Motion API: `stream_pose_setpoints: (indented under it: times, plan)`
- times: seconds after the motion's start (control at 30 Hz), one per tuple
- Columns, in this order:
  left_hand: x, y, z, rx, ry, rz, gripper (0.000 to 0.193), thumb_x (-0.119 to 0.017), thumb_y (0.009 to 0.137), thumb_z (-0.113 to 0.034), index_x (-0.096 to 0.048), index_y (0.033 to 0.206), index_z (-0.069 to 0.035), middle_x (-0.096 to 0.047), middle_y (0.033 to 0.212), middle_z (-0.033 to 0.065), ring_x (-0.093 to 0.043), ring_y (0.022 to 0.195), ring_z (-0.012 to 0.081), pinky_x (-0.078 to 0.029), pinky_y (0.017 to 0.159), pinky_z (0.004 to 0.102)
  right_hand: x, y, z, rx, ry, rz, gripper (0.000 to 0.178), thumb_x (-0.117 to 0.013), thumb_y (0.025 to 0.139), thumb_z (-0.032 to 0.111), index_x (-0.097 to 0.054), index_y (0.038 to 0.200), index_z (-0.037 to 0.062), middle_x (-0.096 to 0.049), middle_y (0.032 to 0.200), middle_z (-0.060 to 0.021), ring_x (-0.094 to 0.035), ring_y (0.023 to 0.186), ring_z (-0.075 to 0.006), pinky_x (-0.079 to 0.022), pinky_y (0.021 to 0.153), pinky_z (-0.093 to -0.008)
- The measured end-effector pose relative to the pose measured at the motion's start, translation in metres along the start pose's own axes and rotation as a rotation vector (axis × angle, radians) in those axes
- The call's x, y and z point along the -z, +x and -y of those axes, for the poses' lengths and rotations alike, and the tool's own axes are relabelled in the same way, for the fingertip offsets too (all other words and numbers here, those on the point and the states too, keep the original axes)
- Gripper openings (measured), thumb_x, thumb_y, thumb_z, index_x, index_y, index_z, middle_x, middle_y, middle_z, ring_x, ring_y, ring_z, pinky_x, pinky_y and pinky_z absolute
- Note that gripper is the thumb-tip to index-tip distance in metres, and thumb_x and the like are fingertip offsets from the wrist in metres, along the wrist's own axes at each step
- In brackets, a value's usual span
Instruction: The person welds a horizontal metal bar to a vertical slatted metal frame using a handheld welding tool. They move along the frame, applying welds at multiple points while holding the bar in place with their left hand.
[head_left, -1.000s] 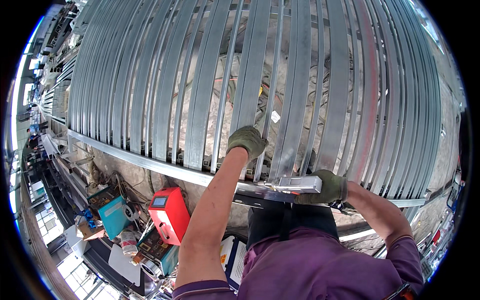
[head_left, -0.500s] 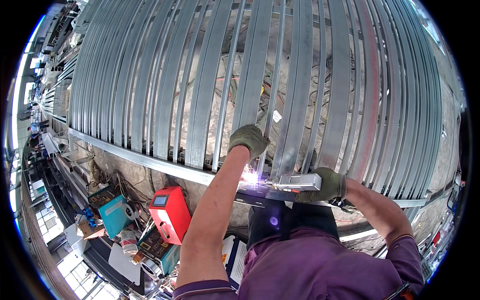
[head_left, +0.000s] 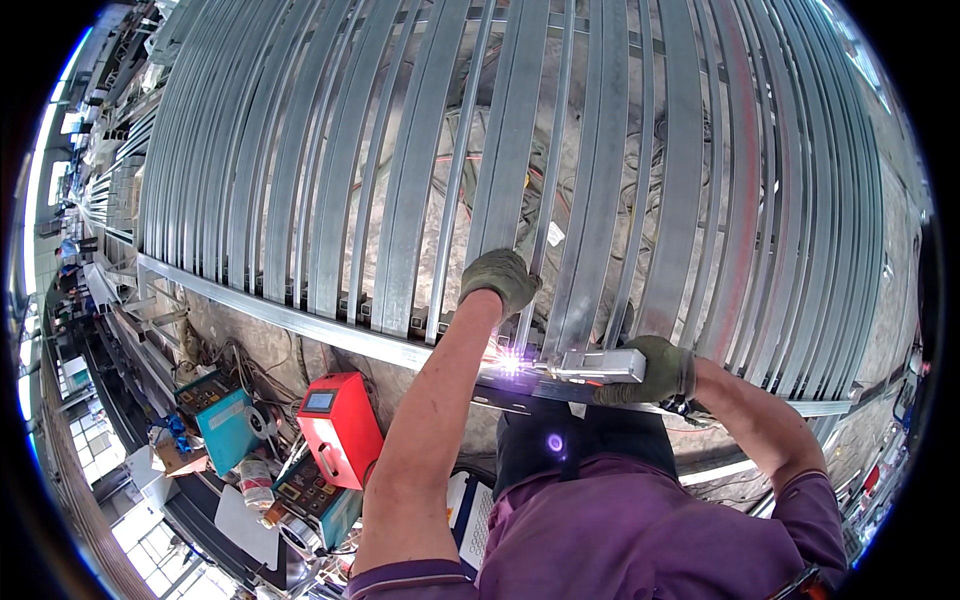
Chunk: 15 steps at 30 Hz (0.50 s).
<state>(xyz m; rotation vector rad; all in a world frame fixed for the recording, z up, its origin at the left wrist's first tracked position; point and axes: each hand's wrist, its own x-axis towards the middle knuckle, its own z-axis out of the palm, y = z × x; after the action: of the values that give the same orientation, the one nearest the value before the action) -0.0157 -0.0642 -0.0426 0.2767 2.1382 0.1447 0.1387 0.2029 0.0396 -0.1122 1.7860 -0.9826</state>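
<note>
My right hand (head_left: pixel 664 370), in a dark green work glove, is wrapped around a silver box-shaped handheld welding gun (head_left: pixel 602 366). The gun lies level, its nozzle pointing left. At its tip burns a white-violet welding spark (head_left: pixel 511 364), at the near end of a narrow metal bar (head_left: pixel 541 235). My left hand (head_left: pixel 500 281), gloved alike, lies across a wide metal tube beyond the spark. Its fingers curl round the edge of that narrow bar; the fingertips are partly hidden. Glare hides the joint itself.
Many grey bars and tubes form a large grid resting on a near cross rail (head_left: pixel 290 318). Cables (head_left: pixel 640 190) lie on the floor beneath. To the left stand a red machine with a small screen (head_left: pixel 340 430), a teal machine (head_left: pixel 228 428) and a wire spool (head_left: pixel 262 422).
The welding spark and the gun have shifted very slightly to the right in the picture. My left hand keeps its hold on the bar, and the grid looks the same.
</note>
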Motion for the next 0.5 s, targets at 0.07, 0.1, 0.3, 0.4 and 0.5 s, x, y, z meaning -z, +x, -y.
stream_pose_setpoints:
  times: [0.07, 0.1, 0.3, 0.4, 0.5]
  plan:
    - [0.0051, -0.003, -0.0033, 0.0, -0.002, 0.007, 0.051, -0.065, 0.105, -0.053, -0.084, 0.113, -0.007, -0.082, 0.113, 0.0158, -0.077, 0.115, 0.0344, -0.057, 0.108, 0.0472, -0.0005, -0.0011, -0.0005, -0.022, 0.001, -0.001, 0.06, -0.092, 0.084, 0.062, -0.083, 0.114, 0.0103, -0.084, 0.097, -0.0134, -0.082, 0.09, -0.0297, -0.064, 0.081, -0.0403]
    - [0.0067, -0.0057, -0.0049, 0.0, -0.008, 0.0, 0.05, -0.065, 0.105, -0.053, -0.085, 0.111, -0.008, -0.082, 0.111, 0.0156, -0.077, 0.114, 0.0343, -0.057, 0.107, 0.0471, 0.0004, -0.0017, 0.0005, -0.021, 0.0, -0.002, 0.06, -0.092, 0.084, 0.062, -0.083, 0.114, 0.0102, -0.084, 0.097, -0.0134, -0.082, 0.09, -0.0295, -0.064, 0.081, -0.0401]
    - [0.0102, -0.0085, -0.0054, -0.001, -0.004, 0.005, 0.05, -0.065, 0.105, -0.053, -0.085, 0.106, -0.007, -0.083, 0.108, 0.0153, -0.078, 0.113, 0.0336, -0.057, 0.106, 0.0471, 0.002, -0.0026, 0.0027, -0.051, -0.026, 0.005, 0.06, -0.092, 0.084, 0.061, -0.084, 0.113, 0.0094, -0.084, 0.096, -0.0135, -0.082, 0.09, -0.0285, -0.064, 0.081, -0.0393]
    - [0.0066, -0.0049, -0.0027, -0.004, -0.005, 0.003, 0.05, -0.065, 0.105, -0.053, -0.085, 0.107, -0.007, -0.083, 0.108, 0.0154, -0.078, 0.112, 0.0334, -0.057, 0.106, 0.0471, 0.0024, -0.0018, 0.0022, -0.042, -0.036, 0.008, 0.06, -0.092, 0.084, 0.061, -0.084, 0.112, 0.0088, -0.083, 0.095, -0.0135, -0.082, 0.09, -0.0281, -0.064, 0.08, -0.0393]
    - [0.0049, -0.0033, -0.0019, 0.002, -0.006, 0.001, 0.05, -0.065, 0.105, -0.053, -0.085, 0.107, -0.006, -0.083, 0.107, 0.0152, -0.078, 0.112, 0.0333, -0.057, 0.106, 0.0471, 0.0041, -0.003, 0.0043, -0.045, -0.025, 0.01, 0.06, -0.093, 0.084, 0.061, -0.084, 0.111, 0.0083, -0.083, 0.094, -0.0134, -0.082, 0.089, -0.0273, -0.063, 0.079, -0.0392]
